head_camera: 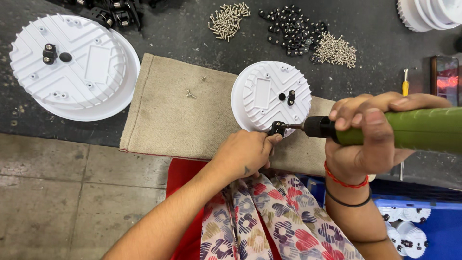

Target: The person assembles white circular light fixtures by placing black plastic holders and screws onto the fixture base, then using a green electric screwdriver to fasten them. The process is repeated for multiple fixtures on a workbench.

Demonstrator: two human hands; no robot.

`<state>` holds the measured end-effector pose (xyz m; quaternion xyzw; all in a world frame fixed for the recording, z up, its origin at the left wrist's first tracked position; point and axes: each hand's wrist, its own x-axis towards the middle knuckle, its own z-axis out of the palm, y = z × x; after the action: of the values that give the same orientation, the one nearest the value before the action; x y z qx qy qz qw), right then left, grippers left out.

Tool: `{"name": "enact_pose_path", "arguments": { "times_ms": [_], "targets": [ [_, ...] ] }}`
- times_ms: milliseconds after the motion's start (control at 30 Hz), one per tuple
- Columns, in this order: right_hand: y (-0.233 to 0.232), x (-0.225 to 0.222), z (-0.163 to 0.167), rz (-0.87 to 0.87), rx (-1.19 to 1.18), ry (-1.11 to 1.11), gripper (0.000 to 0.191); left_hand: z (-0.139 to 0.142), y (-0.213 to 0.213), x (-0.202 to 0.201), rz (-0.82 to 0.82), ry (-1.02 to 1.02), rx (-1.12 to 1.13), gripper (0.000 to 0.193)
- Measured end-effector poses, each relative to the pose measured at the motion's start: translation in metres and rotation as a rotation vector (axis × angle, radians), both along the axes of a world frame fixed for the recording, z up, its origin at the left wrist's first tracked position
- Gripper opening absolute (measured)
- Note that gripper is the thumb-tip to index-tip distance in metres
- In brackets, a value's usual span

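A small round white plastic housing (262, 98) lies on a beige cloth pad (166, 115), with a black clip fixed near its middle. My left hand (245, 154) pinches a small black clip (277, 128) against the housing's near rim. My right hand (368, 137) grips a green electric screwdriver (418, 129). Its bit points left and touches the black clip.
A larger white round housing (72, 65) sits at the far left on the dark bench. Piles of screws (228, 19), black clips (293, 31) and more screws (337, 50) lie beyond the pad. A yellow-handled screwdriver (405, 86) is at right. A blue crate (423, 226) holds white parts.
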<state>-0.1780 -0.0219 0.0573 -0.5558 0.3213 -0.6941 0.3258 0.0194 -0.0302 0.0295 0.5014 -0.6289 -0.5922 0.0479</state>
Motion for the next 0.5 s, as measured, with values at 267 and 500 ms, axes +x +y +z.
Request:
{"name": "enact_pose_path", "arguments": {
  "times_ms": [267, 500],
  "targets": [
    [-0.0047, -0.002, 0.0055, -0.014, -0.023, 0.013, 0.021, -0.0005, 0.0002, 0.0003, -0.01, -0.008, -0.004, 0.064],
    [-0.0009, 0.0052, 0.0042, 0.01, 0.016, 0.019, 0.029, -0.0018, 0.0001, 0.0, -0.005, -0.004, 0.003, 0.061]
  ]
}}
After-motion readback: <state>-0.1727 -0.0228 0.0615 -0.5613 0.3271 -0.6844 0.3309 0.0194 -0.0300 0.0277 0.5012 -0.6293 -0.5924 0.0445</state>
